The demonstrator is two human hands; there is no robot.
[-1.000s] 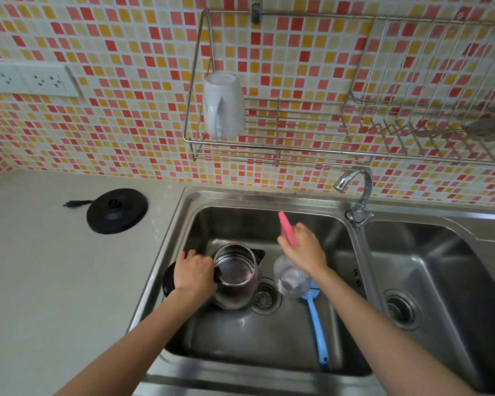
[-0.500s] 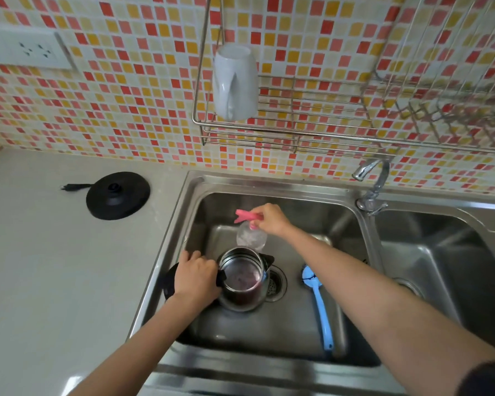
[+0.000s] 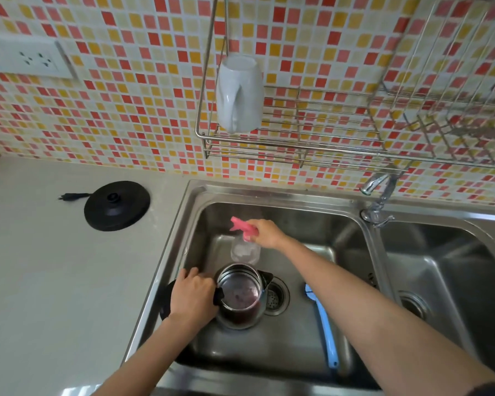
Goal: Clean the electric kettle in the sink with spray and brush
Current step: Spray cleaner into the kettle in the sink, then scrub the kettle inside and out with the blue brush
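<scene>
A steel electric kettle (image 3: 242, 295) stands upright and uncovered in the left sink basin (image 3: 312, 221), beside the drain. My left hand (image 3: 193, 298) grips its black handle on the kettle's left side. My right hand (image 3: 265, 232) holds a clear spray bottle (image 3: 245, 250) by its pink trigger head, just behind the kettle, near the basin's back wall; its nozzle points left. A blue-handled brush (image 3: 325, 327) lies on the basin floor to the right of the kettle, partly hidden under my right forearm.
The kettle's black power base (image 3: 117, 205) with its plug sits on the grey counter left of the sink. A faucet (image 3: 379, 195) stands between the two basins. A wire rack (image 3: 297, 144) with a white mug (image 3: 239, 92) hangs on the tiled wall above.
My right hand has carried the spray bottle from the right of the kettle to behind it. The left hand has stayed on the kettle's handle. The view has tilted downward and closer.
</scene>
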